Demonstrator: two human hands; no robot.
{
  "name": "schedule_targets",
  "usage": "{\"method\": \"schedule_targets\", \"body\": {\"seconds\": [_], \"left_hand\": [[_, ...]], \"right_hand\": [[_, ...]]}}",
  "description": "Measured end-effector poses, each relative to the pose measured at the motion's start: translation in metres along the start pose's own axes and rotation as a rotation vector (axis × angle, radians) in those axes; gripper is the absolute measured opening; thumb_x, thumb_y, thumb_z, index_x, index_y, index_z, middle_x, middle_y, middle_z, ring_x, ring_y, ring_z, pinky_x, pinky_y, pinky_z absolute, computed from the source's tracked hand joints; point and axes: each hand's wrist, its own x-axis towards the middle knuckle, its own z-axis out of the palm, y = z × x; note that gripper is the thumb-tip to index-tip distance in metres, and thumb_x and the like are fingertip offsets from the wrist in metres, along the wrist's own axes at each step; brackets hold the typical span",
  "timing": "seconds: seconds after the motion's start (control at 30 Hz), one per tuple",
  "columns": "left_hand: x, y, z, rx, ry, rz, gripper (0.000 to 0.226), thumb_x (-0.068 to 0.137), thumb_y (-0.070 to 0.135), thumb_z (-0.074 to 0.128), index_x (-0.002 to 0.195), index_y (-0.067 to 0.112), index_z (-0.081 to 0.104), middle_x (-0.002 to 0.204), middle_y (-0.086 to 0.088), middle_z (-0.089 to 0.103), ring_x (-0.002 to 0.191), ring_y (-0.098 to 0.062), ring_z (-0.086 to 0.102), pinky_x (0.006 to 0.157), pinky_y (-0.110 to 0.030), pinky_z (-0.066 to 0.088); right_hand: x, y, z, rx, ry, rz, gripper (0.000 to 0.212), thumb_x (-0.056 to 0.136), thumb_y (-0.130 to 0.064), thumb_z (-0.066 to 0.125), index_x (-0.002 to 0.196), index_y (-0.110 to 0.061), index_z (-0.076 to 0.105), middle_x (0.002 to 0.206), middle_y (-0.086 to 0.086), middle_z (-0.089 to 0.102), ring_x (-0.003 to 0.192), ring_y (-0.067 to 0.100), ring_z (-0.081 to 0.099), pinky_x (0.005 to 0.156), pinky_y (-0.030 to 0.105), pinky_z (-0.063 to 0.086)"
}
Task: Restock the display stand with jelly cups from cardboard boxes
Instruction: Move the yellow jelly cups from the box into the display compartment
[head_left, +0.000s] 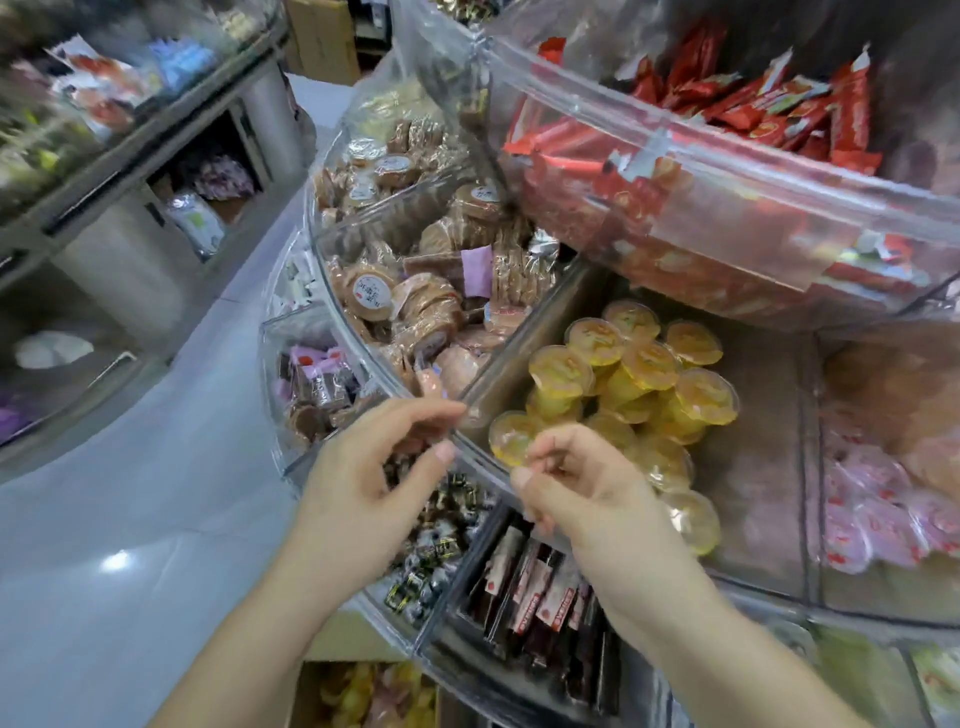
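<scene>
Head view: both hands at the display stand rim.
Left hand and right hand hover loose-fingered, holding nothing, beside yellow jelly cups.

Both forearms reach up from the bottom edge, bare. Left hand loosely curled, fingers and thumb apart, holding nothing. Right hand just beside it, fingers curled inward, thumb forward; grip unclear from blur.
</scene>
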Motion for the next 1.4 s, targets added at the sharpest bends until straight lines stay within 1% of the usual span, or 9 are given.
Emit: {"method": "schedule_targets", "body": {"seconds": [0.13,0.3,0.4,0.5,0.63,0.77,1.0,1.23,1.4], "left_hand": [[-0.066,-0.064,-0.032,-0.128,0.239,-0.296,0.039,0.087,0.009,0.062,0.087,0.048,0.066,0.092,0.023,0.069,0.086,0.005,0.063,0.076,-0.004,0.045],[-0.175,-0.187,-0.043,-0.201,0.403,-0.775,0.034,0.088,0.004,0.058,0.081,0.036,0.066,0.086,0.006,0.071,0.087,-0.011,0.065,0.072,-0.010,0.047],[-0.245,-0.268,-0.028,-0.238,0.391,-1.046,0.024,0.089,0.002,0.056,0.083,0.024,0.063,0.096,-0.008,0.069,0.092,-0.022,0.062,0.077,-0.020,0.046],[-0.304,-0.348,0.003,-0.147,0.259,-1.207,0.021,0.088,0.009,0.057,0.084,0.029,0.062,0.088,0.003,0.068,0.087,-0.014,0.064,0.073,-0.019,0.043],[-0.346,-0.450,0.061,-0.120,-0.040,-1.280,0.021,0.087,0.004,0.053,0.101,0.015,0.065,0.096,-0.004,0.068,0.082,-0.015,0.063,0.070,-0.011,0.042],[-0.357,-0.544,0.117,-0.133,-0.172,-1.299,0.029,0.086,0.011,0.058,0.115,0.012,0.059,0.109,-0.004,0.064,0.102,-0.020,0.059,0.082,-0.017,0.037],[-0.327,-0.666,0.184,-0.100,-0.022,-1.235,0.067,0.081,0.030,0.066,0.139,0.016,0.035,0.137,-0.011,0.045,0.126,-0.027,0.044,0.105,-0.031,0.036],[-0.311,-0.690,0.221,0.162,0.135,-1.227,0.041,0.074,0.045,0.070,0.111,0.029,0.061,0.127,-0.011,0.051,0.122,-0.027,0.045,0.100,-0.039,0.041],[-0.321,-0.649,0.195,-0.070,0.204,-1.142,0.037,0.073,0.018,0.073,0.110,0.020,0.066,0.108,-0.006,0.044,0.108,-0.021,0.052,0.093,-0.012,0.034]], "right_hand": [[-0.012,0.033,0.086,-0.019,-0.333,0.092,0.020,0.086,-0.003,0.059,0.080,-0.022,0.059,0.059,-0.013,0.056,0.060,0.010,0.047,0.057,0.016,0.039],[-0.005,0.167,0.180,-0.010,-0.408,0.625,0.014,0.086,0.001,0.057,0.089,-0.012,0.061,0.063,0.000,0.056,0.051,0.011,0.047,0.047,0.018,0.036],[0.002,0.284,0.206,-0.238,-0.422,0.842,0.011,0.088,-0.002,0.055,0.090,-0.011,0.061,0.071,0.005,0.055,0.054,0.012,0.046,0.048,0.018,0.036],[0.010,0.410,0.206,-0.664,-0.476,0.894,0.011,0.089,-0.012,0.055,0.098,-0.012,0.061,0.092,0.008,0.060,0.083,0.022,0.059,0.072,0.026,0.046],[0.032,0.539,0.198,-1.269,-0.731,0.751,0.027,0.090,-0.017,0.050,0.113,-0.012,0.061,0.118,0.011,0.063,0.110,0.027,0.059,0.087,0.030,0.046],[0.063,0.631,0.201,-1.245,-0.709,0.729,0.029,0.086,-0.019,0.058,0.114,-0.011,0.060,0.115,0.011,0.065,0.106,0.028,0.060,0.085,0.029,0.047],[0.085,0.758,0.203,-1.418,-0.839,0.464,0.090,0.076,-0.036,0.072,0.144,-0.024,0.015,0.152,0.004,0.023,0.134,0.028,0.030,0.108,0.038,0.033],[0.068,0.777,0.191,-1.301,-0.554,0.287,0.050,0.071,-0.028,0.069,0.113,-0.016,0.045,0.106,0.010,0.063,0.099,0.031,0.058,0.080,0.032,0.043],[0.060,0.723,0.195,-0.824,-0.236,0.481,0.037,0.062,-0.016,0.072,0.090,-0.033,0.054,0.094,0.001,0.069,0.088,0.026,0.063,0.079,0.038,0.052]]}}
